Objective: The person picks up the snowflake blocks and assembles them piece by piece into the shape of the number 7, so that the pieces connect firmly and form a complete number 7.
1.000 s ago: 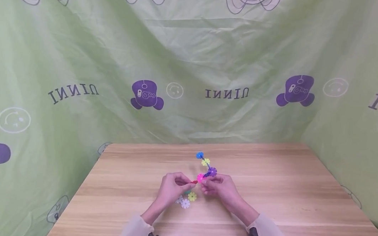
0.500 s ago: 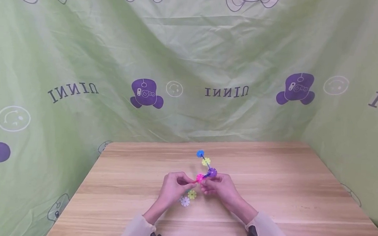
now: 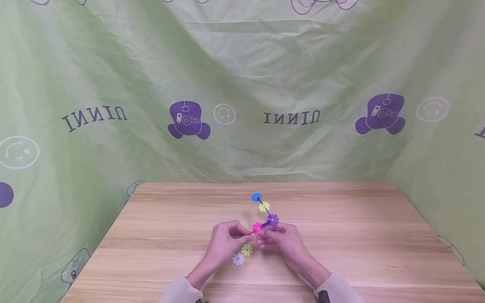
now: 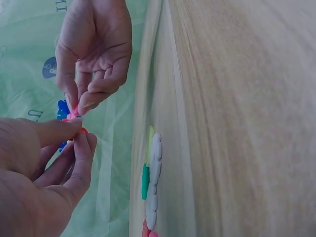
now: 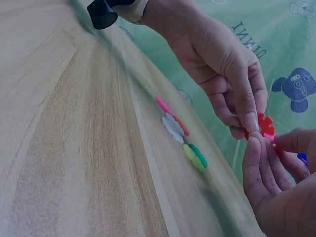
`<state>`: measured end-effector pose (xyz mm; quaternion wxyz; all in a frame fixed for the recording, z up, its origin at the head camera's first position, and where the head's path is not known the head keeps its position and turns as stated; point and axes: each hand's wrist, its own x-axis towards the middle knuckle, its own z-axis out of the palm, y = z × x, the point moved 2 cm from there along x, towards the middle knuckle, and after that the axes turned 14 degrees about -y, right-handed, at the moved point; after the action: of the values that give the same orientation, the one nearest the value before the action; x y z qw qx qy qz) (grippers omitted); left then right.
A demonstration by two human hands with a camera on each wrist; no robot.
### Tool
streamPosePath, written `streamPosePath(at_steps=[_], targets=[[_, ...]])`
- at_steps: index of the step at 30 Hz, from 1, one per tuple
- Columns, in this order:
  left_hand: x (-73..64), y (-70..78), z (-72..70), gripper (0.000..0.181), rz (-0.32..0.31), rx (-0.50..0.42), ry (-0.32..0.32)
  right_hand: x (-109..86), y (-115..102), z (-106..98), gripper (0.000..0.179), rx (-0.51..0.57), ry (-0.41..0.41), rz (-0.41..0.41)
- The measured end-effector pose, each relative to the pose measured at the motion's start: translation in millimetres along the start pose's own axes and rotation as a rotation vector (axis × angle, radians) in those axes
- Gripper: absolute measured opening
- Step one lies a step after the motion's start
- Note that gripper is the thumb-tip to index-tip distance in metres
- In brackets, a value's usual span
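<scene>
My left hand (image 3: pixel 224 243) pinches a red slotted snowflake disc (image 5: pixel 267 124) between thumb and fingers. Against its edge sits a pink snowflake disc (image 3: pixel 257 228), which my right hand (image 3: pixel 288 245) pinches from the other side. The two discs meet at their rims, the joint partly covered by fingertips. From the pink disc a chain of linked discs slants up and away: a purple disc (image 3: pixel 272 220), a yellow disc (image 3: pixel 264 206) and a bright blue disc (image 3: pixel 256 196) at the far end, with darker blue ones edge-on between them.
Loose discs lie on the wooden table (image 3: pixel 345 230) below the hands: a yellow-green one (image 3: pixel 247 249), white ones (image 5: pixel 172 129), a green one (image 5: pixel 198 155), a pink one (image 5: pixel 163 105) and a red one (image 5: pixel 182 126). A green printed curtain (image 3: pixel 242 151) hangs behind the table.
The red disc, earlier a little apart from the pink disc, now meets its edge. My left hand has edged right, covering more of the loose discs; my right hand has hardly moved.
</scene>
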<state>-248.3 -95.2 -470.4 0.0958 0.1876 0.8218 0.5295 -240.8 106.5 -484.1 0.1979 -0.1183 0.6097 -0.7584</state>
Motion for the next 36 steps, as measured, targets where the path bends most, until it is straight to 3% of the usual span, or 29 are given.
streamPosePath(at_steps=[12,23,30,36], targets=[[-0.4,-2.7,-9.5,0.04,-0.003,-0.012,-0.069,2.1,-1.1,-4.3,0.032,-0.03,0.038,0.004],[7.7,-21.7,-34.9,0.026,-0.065,0.198,-0.178,0.4,-3.7,-7.0,0.03,-0.016,0.061,0.017],[15.8,-29.1,-40.8,0.023,-0.127,0.277,-0.256,3.1,-5.3,-7.3,0.026,-0.006,0.068,0.021],[22.3,-29.4,-42.8,0.024,-0.138,0.317,-0.339,3.9,-8.2,-6.4,0.026,-0.016,0.065,0.014]])
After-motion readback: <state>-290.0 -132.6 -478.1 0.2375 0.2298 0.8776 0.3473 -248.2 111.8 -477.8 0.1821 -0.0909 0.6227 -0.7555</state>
